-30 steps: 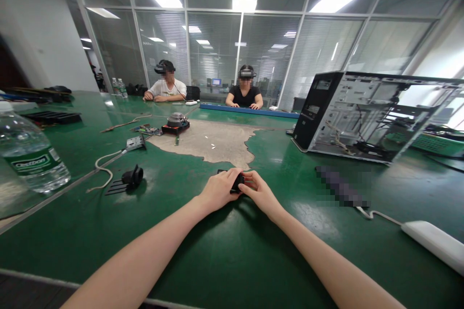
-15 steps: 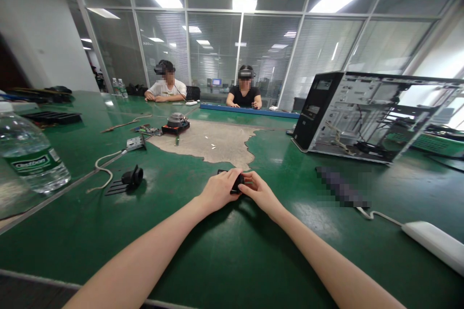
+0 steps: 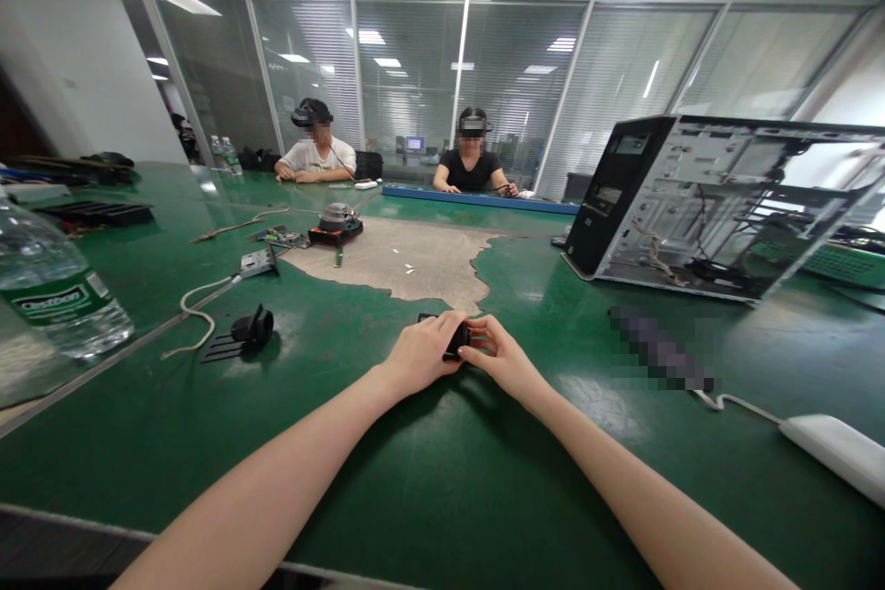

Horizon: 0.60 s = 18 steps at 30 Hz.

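My left hand (image 3: 425, 355) is closing over a small black part (image 3: 457, 346), its fingers lying across the top and hiding much of it, while my right hand (image 3: 501, 358) is pinching the part's right end between thumb and curled fingers. The part is sitting between my hands, just above or on the green table (image 3: 415, 479); I cannot tell whether it is touching. Just beyond my hands, a tan bare patch (image 3: 387, 272) is showing in the green surface. To my left, a black pronged piece (image 3: 253, 330) is lying near a metal bracket (image 3: 258, 263) with a pale cable, and farther left a clear bottle (image 3: 65, 295) with a green label is standing; how full it is I cannot tell. To my right, an open computer case (image 3: 608, 203) is showing loose cables and a dark part low inside, and behind it a green basket (image 3: 850, 267) is holding dark items that are too unclear to name. Nearer on that side, a white block (image 3: 840, 452) is trailing a cord toward a blurred dark strip (image 3: 660, 346). My forearms are reaching forward and angling inward, backs of the hands facing up. Across the table, 2 people (image 3: 318, 157) (image 3: 472, 168) are sitting with headsets on.
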Motion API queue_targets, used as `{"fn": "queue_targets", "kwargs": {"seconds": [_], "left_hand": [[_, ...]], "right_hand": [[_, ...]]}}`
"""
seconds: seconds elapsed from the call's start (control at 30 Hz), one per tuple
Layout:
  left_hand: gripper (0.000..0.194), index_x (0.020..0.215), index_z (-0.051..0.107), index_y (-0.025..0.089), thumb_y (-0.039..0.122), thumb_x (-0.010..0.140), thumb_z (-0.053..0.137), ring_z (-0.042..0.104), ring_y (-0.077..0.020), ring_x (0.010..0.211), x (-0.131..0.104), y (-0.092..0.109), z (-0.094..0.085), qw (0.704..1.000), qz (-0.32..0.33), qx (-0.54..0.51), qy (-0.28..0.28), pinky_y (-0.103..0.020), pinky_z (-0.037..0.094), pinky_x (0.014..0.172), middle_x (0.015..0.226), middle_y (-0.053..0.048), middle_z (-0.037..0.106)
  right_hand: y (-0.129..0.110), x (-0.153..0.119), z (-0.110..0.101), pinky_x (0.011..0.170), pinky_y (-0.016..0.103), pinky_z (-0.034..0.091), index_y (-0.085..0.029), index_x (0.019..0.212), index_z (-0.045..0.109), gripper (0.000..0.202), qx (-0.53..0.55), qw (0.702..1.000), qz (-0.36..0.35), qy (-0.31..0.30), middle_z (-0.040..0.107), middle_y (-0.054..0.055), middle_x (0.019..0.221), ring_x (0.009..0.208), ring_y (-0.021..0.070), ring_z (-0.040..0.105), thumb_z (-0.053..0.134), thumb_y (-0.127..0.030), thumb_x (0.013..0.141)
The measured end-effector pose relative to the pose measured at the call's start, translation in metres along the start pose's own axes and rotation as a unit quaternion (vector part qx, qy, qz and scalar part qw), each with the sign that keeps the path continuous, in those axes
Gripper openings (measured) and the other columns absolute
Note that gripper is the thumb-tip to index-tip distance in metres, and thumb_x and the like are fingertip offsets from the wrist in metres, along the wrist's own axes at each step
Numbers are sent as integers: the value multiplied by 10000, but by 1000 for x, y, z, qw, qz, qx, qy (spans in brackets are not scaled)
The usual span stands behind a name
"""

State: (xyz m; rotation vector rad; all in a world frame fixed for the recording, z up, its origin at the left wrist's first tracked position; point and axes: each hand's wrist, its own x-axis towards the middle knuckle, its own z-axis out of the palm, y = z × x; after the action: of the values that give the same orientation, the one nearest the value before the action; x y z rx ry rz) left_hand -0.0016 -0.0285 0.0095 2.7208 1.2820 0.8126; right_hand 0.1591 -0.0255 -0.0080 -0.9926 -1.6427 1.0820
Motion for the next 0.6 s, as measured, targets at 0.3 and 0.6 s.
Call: {"fn": "queue_targets", "kwargs": {"seconds": [0.3, 0.6], "left_hand": [[588, 1143, 273, 212, 153, 652, 591, 500, -212, 980, 1, 1, 4, 1000, 11, -18, 4, -335, 436, 792, 1115, -58, 464], [624, 1167, 242, 226, 147, 652, 584, 510, -213, 974, 1, -1, 5, 999, 9, -40, -3, -336, 449, 773, 1153, -58, 438]], "right_hand": [[-4, -2, 7, 732, 315, 475, -208, 912, 453, 261, -10, 1000, -3, 19, 536, 28, 912, 809, 143, 562, 578, -294, 699], [-12, -6, 7, 731, 297, 472, -209, 890, 477, 260, 0, 1000, 0, 24, 559, 11, 888, 792, 140, 573, 595, -308, 680]]}}
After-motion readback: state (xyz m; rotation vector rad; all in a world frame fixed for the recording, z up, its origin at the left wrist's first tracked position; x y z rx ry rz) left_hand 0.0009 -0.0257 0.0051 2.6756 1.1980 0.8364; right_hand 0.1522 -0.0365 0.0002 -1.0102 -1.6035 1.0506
